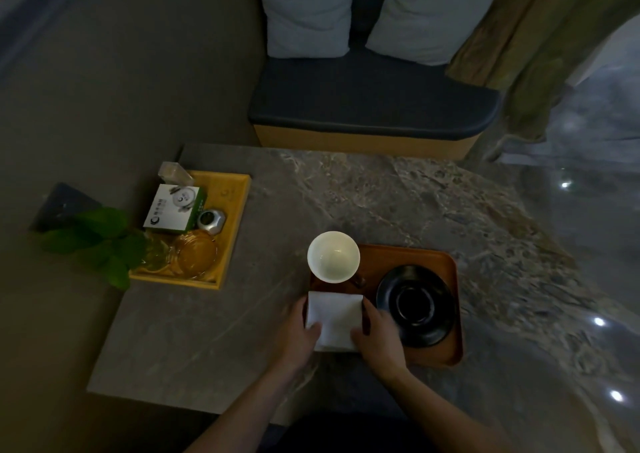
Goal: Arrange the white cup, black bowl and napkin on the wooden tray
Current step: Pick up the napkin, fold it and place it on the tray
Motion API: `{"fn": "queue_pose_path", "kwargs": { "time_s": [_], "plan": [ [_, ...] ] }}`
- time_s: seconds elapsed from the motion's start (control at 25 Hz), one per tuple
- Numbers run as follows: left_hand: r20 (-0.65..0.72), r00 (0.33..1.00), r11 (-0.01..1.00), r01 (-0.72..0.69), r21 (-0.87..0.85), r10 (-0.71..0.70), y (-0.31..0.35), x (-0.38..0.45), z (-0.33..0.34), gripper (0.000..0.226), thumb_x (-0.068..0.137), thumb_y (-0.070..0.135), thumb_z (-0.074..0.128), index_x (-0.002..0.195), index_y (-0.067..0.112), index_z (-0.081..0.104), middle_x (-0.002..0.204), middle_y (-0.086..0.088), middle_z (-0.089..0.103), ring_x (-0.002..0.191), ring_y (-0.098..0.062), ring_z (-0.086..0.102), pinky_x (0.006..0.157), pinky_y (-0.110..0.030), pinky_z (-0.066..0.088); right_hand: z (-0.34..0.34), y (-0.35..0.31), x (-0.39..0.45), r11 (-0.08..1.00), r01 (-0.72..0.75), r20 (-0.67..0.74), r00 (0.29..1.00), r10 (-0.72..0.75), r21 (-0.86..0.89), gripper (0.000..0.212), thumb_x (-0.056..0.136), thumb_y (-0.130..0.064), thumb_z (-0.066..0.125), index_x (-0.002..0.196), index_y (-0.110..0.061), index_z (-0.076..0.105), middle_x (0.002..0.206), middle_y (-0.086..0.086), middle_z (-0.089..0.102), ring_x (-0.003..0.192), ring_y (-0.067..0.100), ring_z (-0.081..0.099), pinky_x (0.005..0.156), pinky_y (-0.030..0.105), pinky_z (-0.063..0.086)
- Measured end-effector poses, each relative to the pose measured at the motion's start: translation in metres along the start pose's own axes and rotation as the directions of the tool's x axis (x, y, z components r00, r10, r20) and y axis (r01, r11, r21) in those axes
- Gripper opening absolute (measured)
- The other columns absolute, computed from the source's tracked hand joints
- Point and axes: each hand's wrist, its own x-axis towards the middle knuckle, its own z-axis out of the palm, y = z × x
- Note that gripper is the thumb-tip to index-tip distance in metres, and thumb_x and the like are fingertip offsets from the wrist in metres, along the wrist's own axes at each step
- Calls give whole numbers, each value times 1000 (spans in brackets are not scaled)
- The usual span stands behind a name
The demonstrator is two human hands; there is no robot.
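fingers (366,308) of both hands hold the napkin (335,317) on the wooden tray (408,256).

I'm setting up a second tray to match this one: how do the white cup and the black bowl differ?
The white cup is glossy white; the black bowl is matte black. The cup is narrower, the bowl clearly wider. The cup sits at the wooden tray's far left corner, the bowl on its right side. Both are round, upright and look empty.

Dim, soft-focus, glare spots at right
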Motion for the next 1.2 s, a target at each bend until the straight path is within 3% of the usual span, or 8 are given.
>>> {"fn": "queue_pose_path", "kwargs": {
  "time_s": [0.28, 0.68, 0.84, 1.0, 1.2],
  "plan": [
    [-24, 999, 975, -38, 217, 45, 4, 1, 6, 67, 90, 26, 66, 148, 20, 32, 150, -6, 38, 133, -22, 44, 107, -42, 44, 1, 2, 1, 996, 2, 44, 999, 2, -84, 71, 90, -19, 61, 151, -23, 23, 146, 3, 43, 128, 18, 48, 100, 32, 44],
    [25, 991, 933, -130, 337, 129, -2, 4, 7, 71, 88, 30, 67, 148, 24, 29, 151, -2, 37, 135, -18, 40, 109, -37, 40, 4, 4, -3, 977, 31, 43, 999, -23, -212, 72, 91, -22, 58, 152, -20, 19, 147, 5, 44, 126, 18, 51, 98, 31, 49],
    [25, 988, 913, -148, 381, 150, -9, 4, 8, 69, 87, 36, 67, 146, 27, 32, 149, 1, 35, 131, -16, 42, 104, -34, 43, -2, 4, 0, 975, 50, 75, 997, -35, -215, 67, 91, -24, 59, 149, -22, 25, 144, 4, 46, 124, 17, 53, 96, 30, 47],
    [23, 980, 887, -187, 422, 196, -22, 1, 7, 66, 86, 44, 66, 143, 33, 34, 145, 5, 34, 120, -11, 47, 88, -23, 44, -12, 6, -3, 969, 89, 106, 992, -66, -232, 55, 91, -27, 59, 141, -24, 38, 136, 3, 53, 119, 16, 56, 94, 30, 48],
    [13, 979, 906, -193, 378, 203, -41, -14, 7, 57, 86, 51, 62, 137, 37, 42, 139, 7, 38, 104, -5, 49, 82, -21, 45, -31, 14, -22, 931, 246, 143, 966, -214, -269, 28, 92, -37, 55, 120, -37, 57, 119, -9, 62, 97, 0, 57, 78, 19, 46]
  ]
}}
